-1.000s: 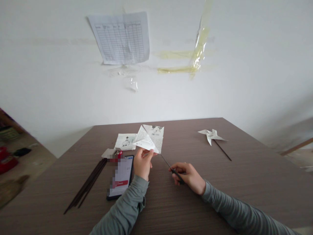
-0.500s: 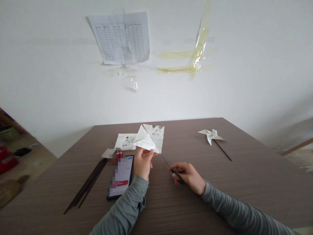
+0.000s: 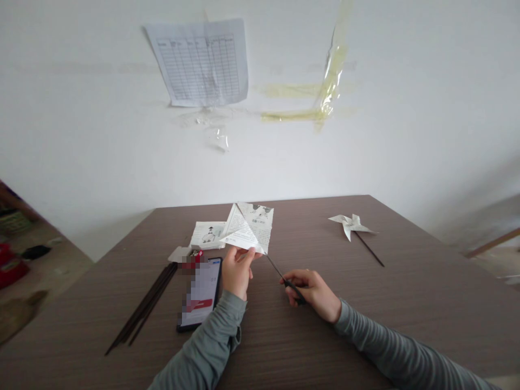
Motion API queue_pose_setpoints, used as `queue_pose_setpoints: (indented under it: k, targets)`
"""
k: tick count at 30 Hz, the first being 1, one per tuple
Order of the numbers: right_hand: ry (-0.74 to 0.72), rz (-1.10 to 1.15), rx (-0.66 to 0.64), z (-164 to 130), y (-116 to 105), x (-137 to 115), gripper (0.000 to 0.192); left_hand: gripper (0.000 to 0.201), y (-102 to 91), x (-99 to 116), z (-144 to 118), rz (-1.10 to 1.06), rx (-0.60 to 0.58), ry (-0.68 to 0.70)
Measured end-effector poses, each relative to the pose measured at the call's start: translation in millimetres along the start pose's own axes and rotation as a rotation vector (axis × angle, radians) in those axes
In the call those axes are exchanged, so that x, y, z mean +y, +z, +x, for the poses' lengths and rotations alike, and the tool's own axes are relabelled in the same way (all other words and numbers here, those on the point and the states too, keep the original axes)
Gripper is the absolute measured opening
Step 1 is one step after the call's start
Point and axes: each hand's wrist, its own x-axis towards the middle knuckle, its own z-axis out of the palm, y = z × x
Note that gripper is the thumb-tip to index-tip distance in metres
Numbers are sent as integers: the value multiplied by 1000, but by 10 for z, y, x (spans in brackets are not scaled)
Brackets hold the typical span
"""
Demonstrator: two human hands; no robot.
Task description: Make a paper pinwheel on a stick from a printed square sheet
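While raised above the table (image 3: 406, 314), printed paper sheet (image 3: 249, 227): pinched at its lower corner by left hand (image 3: 236, 271), fingers closed on it. Scissors (image 3: 284, 280): gripped in right hand (image 3: 312, 292) at 3 o'clock of the left, blades reaching the sheet's corner. Phone (image 3: 201, 295) at 9 o'clock, thin dark sticks (image 3: 142, 311) beyond. Paper pinwheel (image 3: 351, 225) at 2 o'clock, well apart.

A white wall (image 3: 122, 162) rises behind the brown wood-grain desk (image 3: 406, 303). A printed chart (image 3: 201, 62) is stuck on it, with yellowed strips of tape (image 3: 320, 92) to its right. At left, brownish floor (image 3: 44, 260) shows in soft, even light.
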Motion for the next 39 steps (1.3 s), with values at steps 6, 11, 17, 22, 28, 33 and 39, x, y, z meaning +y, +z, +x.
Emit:
queue_pose_setpoints:
  k: [6,11,17,22,28,33,39]
  targets:
    - [-18,-27,3,-4,-7,19,47,42,-7,-30,10,-9,7,-2]
    - [-20,-38,1,2,-4,28,51,45,-13,1,8,-11,16,-25]
    - [-34,-37,14,4,-3,14,52,42,-2,42,-5,-1,17,-57]
    - [-38,-29,19,6,0,12,53,43,-4,25,0,6,3,-55]
    - [-41,-25,13,4,-1,20,53,46,-4,32,-7,-15,-8,-55]
    - [-17,-27,15,13,-7,22,52,48,3,50,-15,-30,6,-60]
    - [-22,-1,25,6,9,15,55,45,-1,59,-16,-15,-7,-66]
